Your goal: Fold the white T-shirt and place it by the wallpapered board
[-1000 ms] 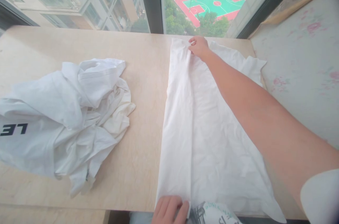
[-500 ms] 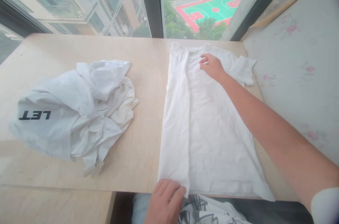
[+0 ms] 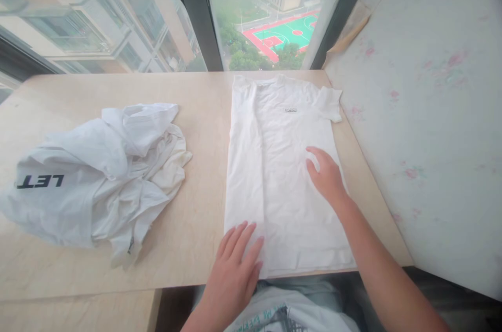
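A white T-shirt (image 3: 290, 196) lies flat on the wooden tabletop, its collar toward the window. Its left side is folded inward in a long strip, while the right sleeve sticks out. A small dark print shows on the chest. My left hand (image 3: 237, 264) rests with fingers spread on the folded strip near the hem. Over the right half of the shirt is my right hand (image 3: 325, 172), fingers bent loosely apart and holding nothing; whether it touches the cloth I cannot tell.
To the left, a crumpled heap of white clothes (image 3: 98, 180) with black letters lies on the wooden table (image 3: 204, 175). A window with a dark frame (image 3: 192, 23) runs along the back. A flower-patterned wall (image 3: 423, 128) bounds the right side.
My right hand has come back from the collar to the shirt's right middle. My left hand has gone from gripping the hem corner to lying spread on the fold. The view has shifted.
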The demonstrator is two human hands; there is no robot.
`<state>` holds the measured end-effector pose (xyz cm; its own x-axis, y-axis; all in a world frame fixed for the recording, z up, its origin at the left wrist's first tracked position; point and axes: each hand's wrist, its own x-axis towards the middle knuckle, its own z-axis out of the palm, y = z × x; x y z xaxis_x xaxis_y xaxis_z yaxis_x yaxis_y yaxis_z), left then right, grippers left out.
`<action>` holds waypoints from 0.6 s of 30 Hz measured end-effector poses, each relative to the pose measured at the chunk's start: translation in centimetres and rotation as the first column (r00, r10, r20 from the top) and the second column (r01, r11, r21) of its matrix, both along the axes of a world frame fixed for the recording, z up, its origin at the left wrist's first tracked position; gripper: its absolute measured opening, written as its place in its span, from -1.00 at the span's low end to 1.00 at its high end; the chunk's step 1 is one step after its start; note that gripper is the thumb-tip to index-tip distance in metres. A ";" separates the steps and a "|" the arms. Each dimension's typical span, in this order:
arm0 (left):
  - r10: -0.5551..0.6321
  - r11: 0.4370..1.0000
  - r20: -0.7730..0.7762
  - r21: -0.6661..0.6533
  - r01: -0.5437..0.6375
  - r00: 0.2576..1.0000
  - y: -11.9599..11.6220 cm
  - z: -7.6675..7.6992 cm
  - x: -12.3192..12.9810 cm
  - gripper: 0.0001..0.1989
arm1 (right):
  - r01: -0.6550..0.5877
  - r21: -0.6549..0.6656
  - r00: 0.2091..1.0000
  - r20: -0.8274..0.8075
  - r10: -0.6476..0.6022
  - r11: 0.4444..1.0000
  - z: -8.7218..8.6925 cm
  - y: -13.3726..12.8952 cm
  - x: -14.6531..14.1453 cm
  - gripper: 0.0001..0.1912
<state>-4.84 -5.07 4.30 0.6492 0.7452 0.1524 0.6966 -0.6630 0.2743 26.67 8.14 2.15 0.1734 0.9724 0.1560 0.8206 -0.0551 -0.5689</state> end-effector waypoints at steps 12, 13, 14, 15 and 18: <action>-0.038 0.964 -0.253 0.245 0.102 0.967 0.6 -3.0 -0.1 -0.26 | -0.078 -0.032 0.982 0.172 0.082 0.996 -3.5 -6.7 -0.2 -0.51; -0.043 0.960 -0.246 0.259 0.108 0.968 0.7 -3.1 -0.1 -0.25 | -0.052 -0.008 0.991 0.121 0.052 0.999 -3.4 -6.0 0.2 -0.52; -0.047 0.956 -0.237 0.270 0.113 0.970 0.9 -3.3 -0.2 -0.25 | -0.018 0.015 0.998 0.058 0.017 1.000 -3.2 -5.1 0.7 -0.53; -0.053 0.953 -0.226 0.281 0.117 0.973 1.1 -3.4 -0.2 -0.25 | 0.026 0.030 1.000 -0.013 -0.026 0.999 -2.9 -3.8 1.4 -0.54; -0.069 0.945 -0.173 0.305 0.120 0.982 1.9 -3.6 -0.4 -0.27 | 0.214 0.010 0.962 -0.176 -0.209 0.977 -2.0 1.5 5.1 -0.54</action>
<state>-5.19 -3.18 0.71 0.7491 0.6104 0.2574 0.6438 -0.7623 -0.0657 31.74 9.63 0.15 0.4012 0.9063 0.1329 0.6813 -0.1983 -0.7046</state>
